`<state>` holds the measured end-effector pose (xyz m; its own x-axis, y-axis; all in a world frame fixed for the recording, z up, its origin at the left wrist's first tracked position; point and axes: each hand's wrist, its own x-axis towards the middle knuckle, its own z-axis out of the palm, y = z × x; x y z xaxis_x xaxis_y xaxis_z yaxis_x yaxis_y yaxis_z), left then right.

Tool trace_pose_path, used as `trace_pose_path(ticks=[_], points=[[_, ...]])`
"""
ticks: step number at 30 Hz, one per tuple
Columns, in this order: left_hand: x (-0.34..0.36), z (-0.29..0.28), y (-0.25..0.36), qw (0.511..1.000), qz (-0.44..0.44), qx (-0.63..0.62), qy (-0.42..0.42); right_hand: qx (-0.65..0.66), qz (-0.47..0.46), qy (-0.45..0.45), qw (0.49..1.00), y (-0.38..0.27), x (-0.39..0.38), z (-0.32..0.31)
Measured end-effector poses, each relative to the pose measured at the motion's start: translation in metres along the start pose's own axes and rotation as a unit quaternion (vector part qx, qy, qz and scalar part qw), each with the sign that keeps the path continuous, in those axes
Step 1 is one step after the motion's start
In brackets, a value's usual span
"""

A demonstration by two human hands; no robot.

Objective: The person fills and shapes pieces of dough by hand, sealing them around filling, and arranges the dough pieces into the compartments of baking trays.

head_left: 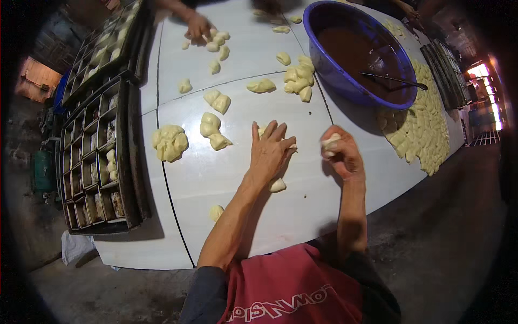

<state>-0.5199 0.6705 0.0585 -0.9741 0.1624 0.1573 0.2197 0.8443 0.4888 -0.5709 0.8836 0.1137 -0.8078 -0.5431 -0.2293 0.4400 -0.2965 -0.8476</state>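
A: How are the hands set?

B: The left hand (268,155) is laid palm down, fingers spread, over a dough lump (261,130) that is mostly hidden. By the curled fingers of the right hand (346,156), a dough piece (331,141) is gripped. Both are held over the near part of the white table (302,227).

A: What stage is reached?

B: The work is judged part done. Dough is already divided into lumps, and a dough strip (112,164) is seated in one compartment of the near tray (128,178); more dough is seated in the far tray (131,51). Scattered lumps (170,143) are left on the table.

A: What quantities are counted?

B: Two trays, one blue bowl (337,80) and one long utensil (394,79) are counted. The left forearm is flanked by two single lumps (277,185). The packed dough (418,129) at right cannot be counted reliably.
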Motion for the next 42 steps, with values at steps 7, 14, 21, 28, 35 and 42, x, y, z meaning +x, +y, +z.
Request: trace_pose_path(ticks=[7, 14, 21, 28, 35, 42], points=[[0.000, -0.024, 0.028, 0.991, -0.019, -0.113, 0.063, -0.008, -0.034, 0.057, 0.998, 0.003, -0.013, 0.012], [0.006, -0.048, 0.047, 0.864, -0.147, -0.479, -0.051, -0.142, 0.016, 0.123, 0.982, 0.013, -0.018, 0.011], [0.020, -0.023, 0.077, 0.863, -0.060, -0.491, 0.106, -0.063, -0.141, 0.154, 0.976, 0.007, -0.018, 0.027], [0.057, 0.002, 0.131, 0.770, 0.084, -0.575, 0.263, 0.178, -0.173, 0.107, 0.963, -0.030, -0.029, 0.044], [0.056, 0.024, 0.123, 0.722, -0.095, -0.681, 0.081, -0.008, -0.212, 0.156, 0.965, -0.095, 0.025, -0.011], [0.046, -0.009, 0.081, 0.798, -0.178, -0.574, 0.030, -0.631, 0.012, 0.104, 0.768, -0.156, 0.109, -0.095]])
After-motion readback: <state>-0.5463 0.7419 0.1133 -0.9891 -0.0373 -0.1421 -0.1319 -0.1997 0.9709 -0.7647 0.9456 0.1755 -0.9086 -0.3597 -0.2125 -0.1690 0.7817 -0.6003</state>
